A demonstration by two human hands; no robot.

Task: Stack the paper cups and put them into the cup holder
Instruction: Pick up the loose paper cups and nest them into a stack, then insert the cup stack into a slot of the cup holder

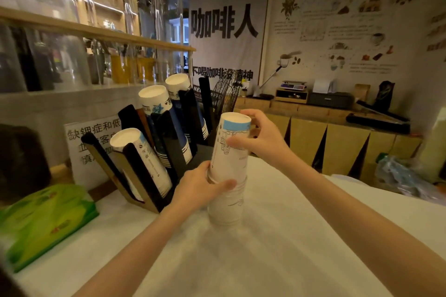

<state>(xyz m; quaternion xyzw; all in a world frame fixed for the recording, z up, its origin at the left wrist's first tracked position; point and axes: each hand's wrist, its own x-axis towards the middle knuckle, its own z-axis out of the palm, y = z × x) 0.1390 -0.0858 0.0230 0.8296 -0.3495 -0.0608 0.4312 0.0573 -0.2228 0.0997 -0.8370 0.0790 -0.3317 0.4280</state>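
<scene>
Risk is tipping: the cup stack [226, 176] stands upside down on the white counter [265, 248], just right of the cup holder [154, 152]. Left hand [200, 185] wraps its middle, right hand [260, 137] grips the top cup; uneven pressing could topple or jam it.

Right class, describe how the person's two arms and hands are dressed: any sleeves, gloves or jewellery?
Both forearms are bare up to the picture's edge: no sleeves show. The left hand and right hand wear no gloves, and no rings, watch or bracelet can be seen.
</scene>
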